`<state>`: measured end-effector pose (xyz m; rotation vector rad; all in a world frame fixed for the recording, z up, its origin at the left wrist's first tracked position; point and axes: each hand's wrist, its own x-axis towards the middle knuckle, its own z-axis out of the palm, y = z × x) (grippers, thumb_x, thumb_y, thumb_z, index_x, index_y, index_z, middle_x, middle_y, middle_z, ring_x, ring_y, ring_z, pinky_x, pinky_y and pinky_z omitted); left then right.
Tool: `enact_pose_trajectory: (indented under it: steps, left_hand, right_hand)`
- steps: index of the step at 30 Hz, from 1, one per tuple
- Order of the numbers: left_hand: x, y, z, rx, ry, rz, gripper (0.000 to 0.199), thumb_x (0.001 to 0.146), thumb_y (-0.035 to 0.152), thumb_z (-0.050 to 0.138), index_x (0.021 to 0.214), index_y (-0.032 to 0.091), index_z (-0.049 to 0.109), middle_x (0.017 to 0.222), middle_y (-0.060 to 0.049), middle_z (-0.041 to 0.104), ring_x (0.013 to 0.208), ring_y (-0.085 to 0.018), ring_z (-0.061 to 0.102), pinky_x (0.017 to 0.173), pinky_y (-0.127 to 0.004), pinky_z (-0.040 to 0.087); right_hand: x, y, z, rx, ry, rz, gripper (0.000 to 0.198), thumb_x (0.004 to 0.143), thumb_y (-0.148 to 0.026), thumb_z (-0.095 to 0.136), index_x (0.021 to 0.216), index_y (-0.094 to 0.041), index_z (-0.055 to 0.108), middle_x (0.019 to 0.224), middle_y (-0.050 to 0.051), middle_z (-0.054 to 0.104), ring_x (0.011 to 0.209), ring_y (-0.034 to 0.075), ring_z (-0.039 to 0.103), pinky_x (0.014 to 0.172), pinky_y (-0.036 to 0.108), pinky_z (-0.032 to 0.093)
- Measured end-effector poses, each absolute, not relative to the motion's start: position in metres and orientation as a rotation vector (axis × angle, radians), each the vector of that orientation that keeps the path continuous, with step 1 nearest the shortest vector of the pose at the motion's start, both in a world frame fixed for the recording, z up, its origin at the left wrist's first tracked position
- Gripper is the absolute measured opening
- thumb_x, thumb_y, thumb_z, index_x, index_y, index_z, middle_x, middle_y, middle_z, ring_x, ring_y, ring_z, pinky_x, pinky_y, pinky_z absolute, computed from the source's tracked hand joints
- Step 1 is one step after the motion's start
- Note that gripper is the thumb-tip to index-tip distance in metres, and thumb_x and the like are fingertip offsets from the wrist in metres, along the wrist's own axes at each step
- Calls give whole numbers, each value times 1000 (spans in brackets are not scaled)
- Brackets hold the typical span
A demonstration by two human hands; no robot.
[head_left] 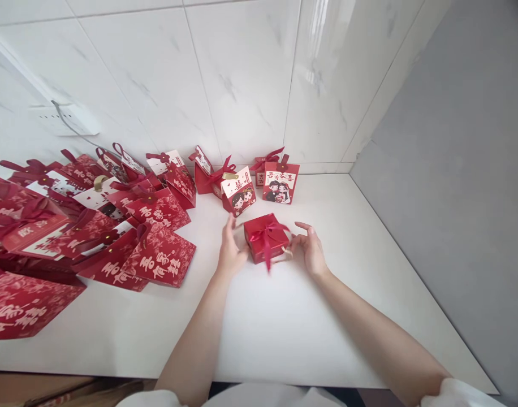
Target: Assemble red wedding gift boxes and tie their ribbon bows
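Observation:
A red gift box [254,249] tied with a dark red ribbon bow [268,232] sits on the white table between my hands. My left hand [230,249] is beside the box's left side, fingers raised and apart, its thumb close to the box's lower left; I cannot tell if it touches. To the right, my right hand [312,249] is held with curved, parted fingers, its fingertips near the box's corner. A small gold-coloured piece [287,250] shows at that corner, close to these fingertips. One loose ribbon end hangs over the front of the box.
Many red and white gift boxes with ribbon handles [161,257] crowd the left of the table [259,339]. A box with a printed couple [280,183] and another printed box [240,192] stand behind. A tiled wall [246,73] and a grey panel [462,169] border the table.

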<state>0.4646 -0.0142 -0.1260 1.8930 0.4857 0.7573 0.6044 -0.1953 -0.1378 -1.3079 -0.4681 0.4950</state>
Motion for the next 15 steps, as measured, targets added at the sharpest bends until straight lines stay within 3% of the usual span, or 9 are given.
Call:
enact_pose_trajectory:
  steps: [3,5,7,9,11,13,15]
  left_hand:
    - [462,-4,-125,1876,792,904,82,76,38,71,147,28,30,144,-15,40,132,-31,44,108,-47,36]
    - [460,-3,-118,1829,856,870,57,82,47,62,133,24,49,128,-13,55,118,-28,56,101,-44,42]
    - [459,-5,-110,1749,821,757,48,89,56,46,119,21,58,106,-10,66,102,-25,63,97,-42,44]
    - [460,-9,-104,1663,732,642,54,92,61,35,115,19,60,95,-10,70,96,-24,65,95,-41,44]
    - [461,-13,-102,1604,658,571,60,91,65,31,117,18,59,99,-11,71,100,-26,65,95,-41,44]
    - [462,-15,-105,1564,609,506,66,90,68,28,124,18,55,106,-12,71,107,-27,63,96,-42,44]
    - [463,-15,-110,1545,585,465,71,89,71,24,133,20,48,111,-12,69,110,-28,62,100,-45,42]
  right_hand:
    - [605,-196,-140,-1376,-489,469,47,96,-60,32,117,-25,55,52,-5,51,65,22,60,91,46,45]
    - [606,-196,-142,-1395,-495,457,43,95,-59,38,115,-26,55,63,-2,57,72,22,61,90,45,47]
    - [607,-196,-143,-1374,-492,443,40,94,-58,43,115,-26,55,82,2,64,85,23,63,92,44,47]
    - [607,-196,-143,-1347,-509,448,42,93,-58,44,120,-26,53,110,7,65,108,24,60,99,45,44]
    - [605,-197,-141,-1357,-565,475,49,94,-58,42,133,-29,46,139,7,52,131,24,45,110,48,35]
    - [604,-198,-139,-1376,-626,521,58,96,-60,36,147,-33,30,149,4,42,142,22,32,116,50,24]
    - [602,-199,-139,-1411,-674,537,66,95,-65,26,152,-34,16,145,5,48,141,23,35,115,53,25]
